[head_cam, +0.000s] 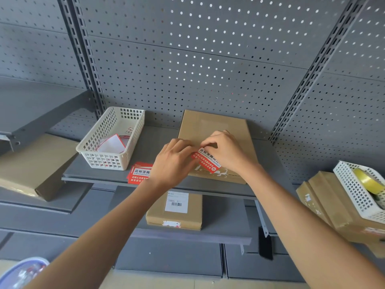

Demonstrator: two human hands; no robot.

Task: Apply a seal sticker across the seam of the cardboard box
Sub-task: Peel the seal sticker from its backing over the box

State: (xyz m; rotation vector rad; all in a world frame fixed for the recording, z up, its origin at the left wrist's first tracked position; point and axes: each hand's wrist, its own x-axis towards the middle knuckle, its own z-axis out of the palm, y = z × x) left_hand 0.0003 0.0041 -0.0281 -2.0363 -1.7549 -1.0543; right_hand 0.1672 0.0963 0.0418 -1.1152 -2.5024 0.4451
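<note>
Both hands pinch the red seal sticker (206, 161) over the near end of the cardboard box (216, 142) on the shelf (162, 180): left hand (175, 161) at its left end, right hand (225, 152) gripping its upper right; its long axis slants down-right, toward the box's near edge

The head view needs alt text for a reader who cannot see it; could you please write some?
Both hands, left and right, hold a red sticker over a box on a grey shelf. A white basket and spare stickers sit left.
</note>
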